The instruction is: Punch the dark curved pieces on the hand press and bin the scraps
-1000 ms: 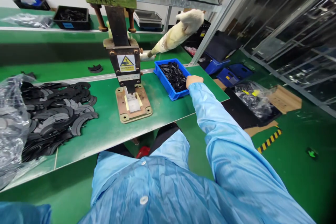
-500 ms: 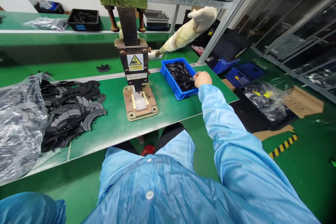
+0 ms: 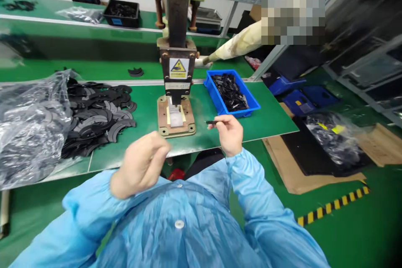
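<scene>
Between thumb and fingers, my right hand (image 3: 230, 133) pinches a small, thin black part (image 3: 211, 122) that points left, just in front of the blue bin (image 3: 251, 111). Similar small black parts (image 3: 230, 92) fill that bin. My left hand (image 3: 141, 165) is raised over the table's front edge with its fingers curled closed; whatever may be inside them is hidden. Between and beyond both hands stands a hand press (image 3: 177, 67), its ram above a pale fixture (image 3: 176, 118) on the metal base (image 3: 163, 127).
Curved black pieces (image 3: 103, 117) lie heaped at the left, partly under a clear plastic bag (image 3: 34, 130). The press's wrapped lever (image 3: 238, 42) sticks out to the right. One curved piece (image 3: 135, 72) lies behind the press. A black bin (image 3: 122, 14) stands on the back shelf.
My right hand has left the blue bin and moved toward my body, bringing out a small black part. My left hand has risen into view from the lower left. The view has shifted.
</scene>
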### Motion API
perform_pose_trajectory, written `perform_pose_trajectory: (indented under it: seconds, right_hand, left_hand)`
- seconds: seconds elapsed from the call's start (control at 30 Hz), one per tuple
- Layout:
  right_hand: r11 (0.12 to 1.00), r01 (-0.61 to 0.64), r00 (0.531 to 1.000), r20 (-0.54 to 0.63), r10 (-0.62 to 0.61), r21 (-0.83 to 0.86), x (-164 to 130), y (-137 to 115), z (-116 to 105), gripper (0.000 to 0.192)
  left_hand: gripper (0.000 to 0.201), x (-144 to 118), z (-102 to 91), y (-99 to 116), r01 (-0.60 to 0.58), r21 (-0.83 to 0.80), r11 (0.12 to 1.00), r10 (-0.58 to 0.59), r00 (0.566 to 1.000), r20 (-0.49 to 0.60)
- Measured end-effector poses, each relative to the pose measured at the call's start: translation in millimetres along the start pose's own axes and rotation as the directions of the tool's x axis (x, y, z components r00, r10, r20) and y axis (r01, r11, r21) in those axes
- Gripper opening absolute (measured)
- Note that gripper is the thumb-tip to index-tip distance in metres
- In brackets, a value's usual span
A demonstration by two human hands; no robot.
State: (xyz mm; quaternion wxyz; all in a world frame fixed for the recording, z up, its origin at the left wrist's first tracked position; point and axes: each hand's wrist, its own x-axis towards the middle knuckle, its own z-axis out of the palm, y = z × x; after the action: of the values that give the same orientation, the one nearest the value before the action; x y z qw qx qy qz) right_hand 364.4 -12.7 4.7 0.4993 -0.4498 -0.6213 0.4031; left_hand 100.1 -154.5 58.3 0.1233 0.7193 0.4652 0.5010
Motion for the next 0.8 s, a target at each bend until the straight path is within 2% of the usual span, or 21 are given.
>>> perform_pose_trajectory:
  seconds: [0.07,0.17,0.27,0.37,0.63,0.8]
  right_hand:
    - [0.996,-0.025,0.998,0.062,0.02,0.085,-24,-3,18,0.048]
    - [0.982,-0.105,0.984,0.157,0.08,0.156,-45,-5,38,0.04]
    - [0.967,-0.174,0.968,0.213,0.133,0.185,-53,-3,49,0.037]
    - [0.958,-0.209,0.959,0.232,0.161,0.197,-57,0,54,0.039]
    - [0.952,-0.244,0.946,0.262,0.191,0.185,-61,6,57,0.044]
    - [0.964,-0.218,0.948,0.267,0.172,0.151,-63,7,61,0.043]
  left_hand:
    - [0.029,-3,15.0,-8,0.048,-0.02,0.999,-0.047,0.997,0.066]
    - [0.049,-6,36.8,-24,0.072,-0.085,0.994,-0.062,0.991,0.118]
    - [0.035,-11,47.1,-33,0.057,-0.106,0.993,-0.043,0.991,0.124]
    - [0.021,-17,49.0,-35,0.065,-0.101,0.993,-0.053,0.992,0.117]
    - [0.019,-27,50.6,-38,0.128,-0.098,0.987,-0.115,0.985,0.13]
    - [0.019,-27,50.4,-40,0.08,-0.116,0.99,-0.067,0.991,0.112]
